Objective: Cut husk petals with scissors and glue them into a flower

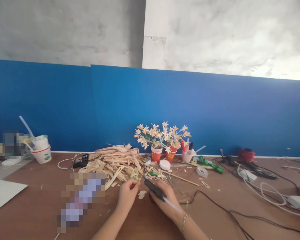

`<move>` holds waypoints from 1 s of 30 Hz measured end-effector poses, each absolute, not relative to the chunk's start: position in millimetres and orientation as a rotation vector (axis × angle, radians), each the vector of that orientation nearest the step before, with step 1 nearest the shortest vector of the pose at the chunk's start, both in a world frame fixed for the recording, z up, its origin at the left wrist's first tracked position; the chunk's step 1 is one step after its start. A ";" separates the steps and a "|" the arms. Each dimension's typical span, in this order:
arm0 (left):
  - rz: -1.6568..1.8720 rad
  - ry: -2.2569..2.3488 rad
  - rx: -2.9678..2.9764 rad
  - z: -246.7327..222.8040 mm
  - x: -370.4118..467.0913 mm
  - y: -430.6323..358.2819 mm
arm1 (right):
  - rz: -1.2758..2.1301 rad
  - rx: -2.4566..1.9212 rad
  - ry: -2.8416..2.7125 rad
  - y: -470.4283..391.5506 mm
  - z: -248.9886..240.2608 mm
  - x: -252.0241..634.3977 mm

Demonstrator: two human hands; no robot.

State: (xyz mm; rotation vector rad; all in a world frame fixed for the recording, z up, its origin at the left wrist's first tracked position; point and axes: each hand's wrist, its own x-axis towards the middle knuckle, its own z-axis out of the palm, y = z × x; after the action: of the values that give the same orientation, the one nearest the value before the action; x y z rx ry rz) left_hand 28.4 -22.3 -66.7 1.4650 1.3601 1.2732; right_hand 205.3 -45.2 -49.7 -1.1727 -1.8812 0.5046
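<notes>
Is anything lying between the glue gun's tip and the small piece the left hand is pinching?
Nothing visible does. The right hand holds the black glue gun with its tip pointing up-left toward the left hand, whose fingertips pinch a small pale piece. Only bare brown table and loose petals lie nearby.

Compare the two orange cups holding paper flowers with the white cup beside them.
The two orange cups are orange and hold paper flowers; the white cup is pale and holds pens or tools, too small to name. The orange cups stand as a touching pair nearer the straw pile; the white cup stands alone to their right. All stand upright by the blue partition.
</notes>
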 end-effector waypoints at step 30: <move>1.274 1.342 1.546 -66.3 29.5 -22.5 | 0.348 -1.260 -1.966 -41.3 -61.9 203.6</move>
State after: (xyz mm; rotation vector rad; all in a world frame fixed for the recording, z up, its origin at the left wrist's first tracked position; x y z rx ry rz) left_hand 29.5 -22.5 -66.3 1.5463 1.3421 1.2742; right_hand 203.6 -41.3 -61.9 -1.2601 -1.9657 0.3480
